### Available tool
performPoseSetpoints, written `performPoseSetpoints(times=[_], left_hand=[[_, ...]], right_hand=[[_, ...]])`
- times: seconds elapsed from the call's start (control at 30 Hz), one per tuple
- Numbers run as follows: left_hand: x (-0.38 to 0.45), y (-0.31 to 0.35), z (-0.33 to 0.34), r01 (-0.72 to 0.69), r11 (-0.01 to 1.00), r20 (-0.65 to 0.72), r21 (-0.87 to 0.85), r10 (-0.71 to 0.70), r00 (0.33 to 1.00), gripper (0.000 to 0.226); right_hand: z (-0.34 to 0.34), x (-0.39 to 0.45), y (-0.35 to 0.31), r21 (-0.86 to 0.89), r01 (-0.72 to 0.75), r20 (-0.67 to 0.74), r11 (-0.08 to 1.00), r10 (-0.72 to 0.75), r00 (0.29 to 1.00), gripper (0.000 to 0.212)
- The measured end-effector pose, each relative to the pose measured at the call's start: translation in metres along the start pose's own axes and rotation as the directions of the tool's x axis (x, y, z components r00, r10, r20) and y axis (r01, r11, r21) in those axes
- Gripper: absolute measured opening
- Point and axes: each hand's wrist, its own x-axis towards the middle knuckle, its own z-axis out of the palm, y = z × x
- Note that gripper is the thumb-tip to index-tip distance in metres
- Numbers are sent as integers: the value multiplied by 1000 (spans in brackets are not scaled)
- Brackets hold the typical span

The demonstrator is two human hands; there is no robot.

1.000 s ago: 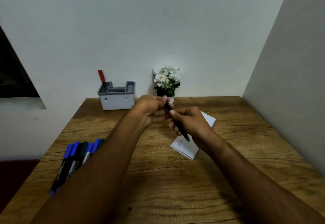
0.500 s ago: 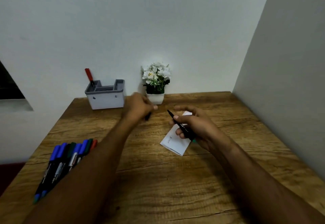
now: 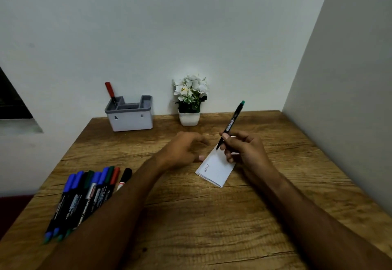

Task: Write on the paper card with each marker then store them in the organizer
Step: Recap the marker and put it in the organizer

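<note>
My right hand grips a black marker with a green end. It is uncapped, and its tip touches the far end of the white paper card, which lies on the wooden table with some writing on it. My left hand rests curled just left of the card, thumb at its edge. The cap it pulled off is hidden inside it. A grey organizer stands at the back and holds one red marker. Several capped markers lie in a row at the left.
A small white pot of white flowers stands against the back wall, right of the organizer. A grey side wall borders the table's right edge. My left forearm crosses over the lower end of the marker row.
My hands pulled apart and the cap came off the marker into my left hand. My right hand turned the marker tip down onto the card. My left hand lowered beside the card.
</note>
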Motion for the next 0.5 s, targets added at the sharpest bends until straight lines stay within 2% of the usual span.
performPoseSetpoints(times=[0.1,0.17,0.3,0.5], left_hand=[[-7,-4,4,-58,998,157,-15,60,986,57],[-10,-7,7,-88,995,166,-43,94,982,58],[-16,-12,7,-58,982,212,-182,97,972,52],[-17,-19,15,-74,987,246,-142,107,963,64]], right_hand=[[-2,-4,5,-163,92,18,982,-91,996,19],[-2,-7,7,-210,115,40,971,-109,993,18],[-1,-11,8,-303,122,83,945,-101,991,9],[-1,-10,10,-353,156,109,923,-125,986,10]])
